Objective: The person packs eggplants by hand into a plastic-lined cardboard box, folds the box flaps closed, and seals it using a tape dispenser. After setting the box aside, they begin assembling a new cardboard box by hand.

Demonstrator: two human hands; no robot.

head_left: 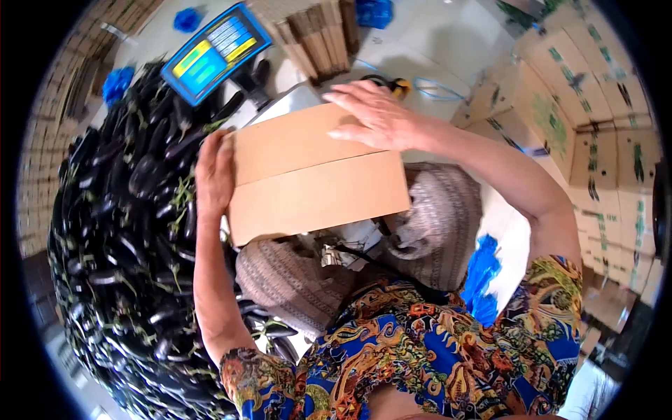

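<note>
A brown cardboard box [318, 185] sits in front of my knees, its two top flaps folded down and meeting at a seam. My left hand [214, 175] grips the box along its left side, fingers near the far corner. Across the far right part of the top lies my right hand [378, 115], fingers spread and stretched out, holding nothing. Just beyond that hand is a black and yellow object [400, 87], partly hidden, perhaps a tape dispenser. The inside of the box is hidden.
A large heap of eggplants [133, 231] fills the left. Behind the box stands a scale display [217, 52], beside flattened cardboard [308, 35]. Stacked cartons [588, 140] line the right. Blue plastic [483, 280] and a light blue strap [437, 89] lie on the floor.
</note>
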